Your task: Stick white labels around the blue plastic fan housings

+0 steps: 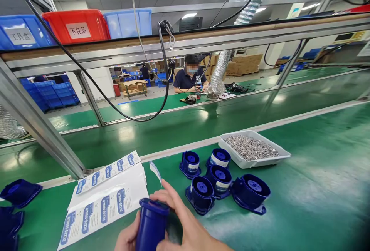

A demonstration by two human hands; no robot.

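A dark blue plastic housing [152, 226], flanged at its upper end, is held upright near the bottom of the view. My left hand [128, 231] is closed on its left side. The fingers and thumb of my right hand [185, 218] bend around its top and right side. A small white-and-blue label [155, 172] stands up at the tip of my right index finger, apart from the housing. Left of my hands lie printed label sheets [106, 204], marked with blue designs. Several round blue housings [221, 178] stand to the right, some with white labels on them.
A white tray [285, 155] full of small metal pieces stands behind the round housings. More blue parts [20, 193] lie at the far left of the green bench [312, 189]. A metal frame post [43, 128] and a hanging black cable [144, 119] cross the view. Beyond, a person [185, 79] works.
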